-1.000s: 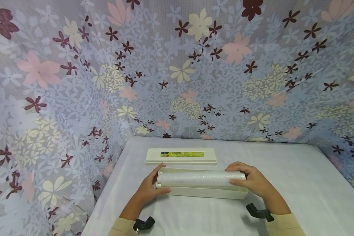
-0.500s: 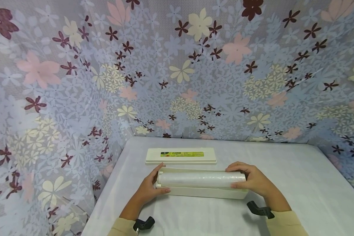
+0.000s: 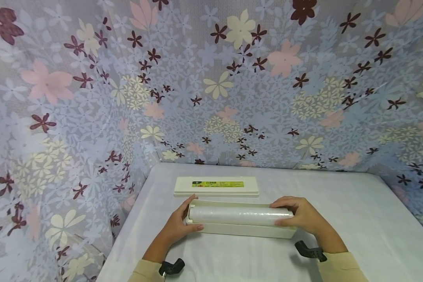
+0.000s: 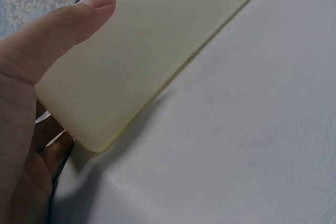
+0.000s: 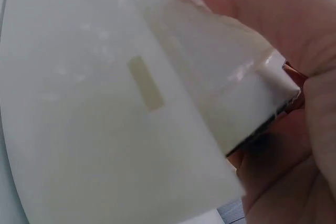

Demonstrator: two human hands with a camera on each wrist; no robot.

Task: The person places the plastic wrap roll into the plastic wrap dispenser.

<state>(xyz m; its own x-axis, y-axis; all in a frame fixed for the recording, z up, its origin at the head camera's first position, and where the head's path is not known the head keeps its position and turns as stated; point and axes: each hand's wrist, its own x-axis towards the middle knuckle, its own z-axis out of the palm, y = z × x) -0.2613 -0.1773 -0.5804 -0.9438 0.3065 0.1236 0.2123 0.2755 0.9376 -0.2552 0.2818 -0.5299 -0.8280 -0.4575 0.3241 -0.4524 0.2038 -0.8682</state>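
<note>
A long cream plastic box (image 3: 246,230) lies open at the middle of the table, with a roll of cling film (image 3: 232,215) in it. My left hand (image 3: 179,223) grips the box's left end, and in the left wrist view its thumb (image 4: 79,22) lies along the outer wall. My right hand (image 3: 301,213) holds the roll's right end, thumb in front and fingers behind. In the right wrist view the film-wrapped end of the roll (image 5: 226,93) sticks out past the box wall (image 5: 105,145), inside that hand. The roll's right end sits higher than the rim.
Behind the box lies its cream lid (image 3: 216,192) with a green and yellow label. A white cloth covers the table (image 3: 338,203). Flower-patterned fabric (image 3: 218,98) rises along the back and sides. Black wrist mounts (image 3: 310,250) show at both sleeves.
My right hand's thumb has slid slightly down and the roll's right end has sunk a little toward the box. The left hand and the lid have stayed in place.
</note>
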